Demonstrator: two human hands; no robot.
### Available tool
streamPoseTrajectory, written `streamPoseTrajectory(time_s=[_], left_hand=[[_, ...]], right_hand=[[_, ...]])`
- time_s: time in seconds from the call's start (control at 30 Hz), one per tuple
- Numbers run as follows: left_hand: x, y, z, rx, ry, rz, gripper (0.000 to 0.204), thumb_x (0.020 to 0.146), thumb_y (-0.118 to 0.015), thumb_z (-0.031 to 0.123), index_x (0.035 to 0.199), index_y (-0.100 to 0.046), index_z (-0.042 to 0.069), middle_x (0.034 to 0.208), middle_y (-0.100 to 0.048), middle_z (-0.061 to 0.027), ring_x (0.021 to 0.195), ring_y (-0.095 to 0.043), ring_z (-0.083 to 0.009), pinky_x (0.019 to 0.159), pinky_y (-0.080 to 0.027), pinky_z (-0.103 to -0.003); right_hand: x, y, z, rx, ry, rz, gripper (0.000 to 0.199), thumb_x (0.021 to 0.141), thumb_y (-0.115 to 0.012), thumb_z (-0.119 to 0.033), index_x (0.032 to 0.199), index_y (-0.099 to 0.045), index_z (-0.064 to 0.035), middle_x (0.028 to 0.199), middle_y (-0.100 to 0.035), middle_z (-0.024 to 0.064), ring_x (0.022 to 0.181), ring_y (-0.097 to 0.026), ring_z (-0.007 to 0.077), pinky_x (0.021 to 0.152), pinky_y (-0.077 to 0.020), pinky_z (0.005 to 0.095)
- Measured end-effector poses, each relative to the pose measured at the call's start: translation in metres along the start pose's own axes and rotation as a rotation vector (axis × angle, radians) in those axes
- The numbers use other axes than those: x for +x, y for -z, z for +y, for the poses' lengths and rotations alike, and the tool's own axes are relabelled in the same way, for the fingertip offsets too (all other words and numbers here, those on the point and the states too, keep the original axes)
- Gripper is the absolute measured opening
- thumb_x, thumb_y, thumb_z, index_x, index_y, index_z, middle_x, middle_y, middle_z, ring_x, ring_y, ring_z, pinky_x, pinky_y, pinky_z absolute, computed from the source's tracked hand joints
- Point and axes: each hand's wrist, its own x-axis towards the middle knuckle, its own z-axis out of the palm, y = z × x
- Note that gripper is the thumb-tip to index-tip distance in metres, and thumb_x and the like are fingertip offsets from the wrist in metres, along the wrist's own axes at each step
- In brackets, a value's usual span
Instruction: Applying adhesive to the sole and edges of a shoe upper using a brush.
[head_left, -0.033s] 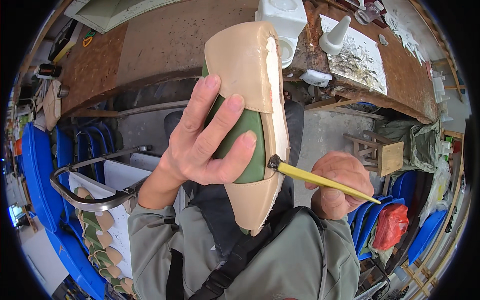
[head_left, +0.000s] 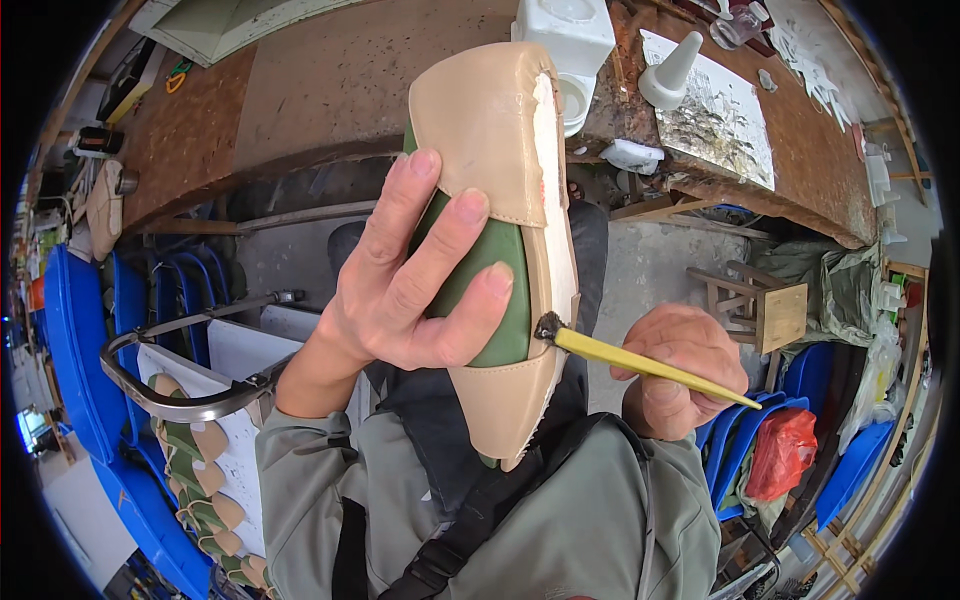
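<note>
A beige shoe upper is stretched over a green shoe last, held up in front of me with its pointed toe toward my body. My left hand grips it, fingers spread across the green middle. Along its right side runs a whitish raw edge. In my right hand is a brush with a flat yellow handle, pinched in the fingers. The brush's dark, clotted tip touches the beige edge near the toe section. Part of the right hand lies behind the handle.
Across the top stands a brown workbench with a white plastic container, a white cone-shaped nozzle and a stained white sheet. Left are a metal-framed rack, several green-and-beige shoes and blue trays. A wooden stool stands right.
</note>
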Motion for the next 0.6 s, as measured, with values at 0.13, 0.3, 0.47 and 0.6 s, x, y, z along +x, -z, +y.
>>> streamPoseTrajectory(time_s=[0.13, 0.3, 0.47, 0.6], left_hand=[[-0.001, 0.001, -0.001, 0.007, -0.025, -0.004, 0.035, 0.08, -0.063, 0.008, 0.11, -0.045, 0.012, 0.118, -0.052, -0.0191, 0.108, -0.052, -0.0491, 0.091, -0.049, -0.052], [0.004, 0.003, -0.002, 0.034, -0.048, 0.012, 0.035, 0.081, -0.061, 0.01, 0.112, -0.045, 0.014, 0.12, -0.052, -0.0182, 0.108, -0.052, -0.0486, 0.09, -0.049, -0.054], [0.004, 0.006, -0.002, 0.067, -0.087, 0.015, 0.036, 0.081, -0.062, 0.011, 0.113, -0.045, 0.014, 0.121, -0.051, -0.0174, 0.108, -0.052, -0.048, 0.089, -0.05, -0.055], [0.004, 0.01, 0.001, 0.079, -0.072, -0.013, 0.04, 0.081, -0.063, 0.012, 0.116, -0.044, 0.015, 0.121, -0.051, -0.0157, 0.108, -0.053, -0.0464, 0.088, -0.051, -0.054]], right_hand=[[-0.002, 0.004, 0.001, 0.085, 0.03, -0.028, 0.018, 0.069, -0.07, -0.002, 0.082, -0.063, 0.0092, 0.07, -0.064, 0.0172, 0.052, -0.062, 0.0232, 0.046, -0.0505, 0.0326], [0.019, 0.015, -0.006, 0.166, -0.132, -0.058, 0.016, 0.07, -0.07, -0.006, 0.08, -0.065, 0.0058, 0.067, -0.064, 0.015, 0.052, -0.061, 0.0228, 0.048, -0.0498, 0.033], [0.033, 0.014, 0.003, 0.088, -0.206, -0.006, 0.017, 0.07, -0.072, -0.01, 0.077, -0.065, 0.004, 0.066, -0.064, 0.0123, 0.056, -0.059, 0.0219, 0.052, -0.0476, 0.0317], [0.04, 0.013, 0.009, 0.061, -0.163, -0.02, 0.017, 0.071, -0.072, -0.009, 0.079, -0.065, 0.0045, 0.067, -0.064, 0.0123, 0.056, -0.059, 0.022, 0.052, -0.0476, 0.0314]])
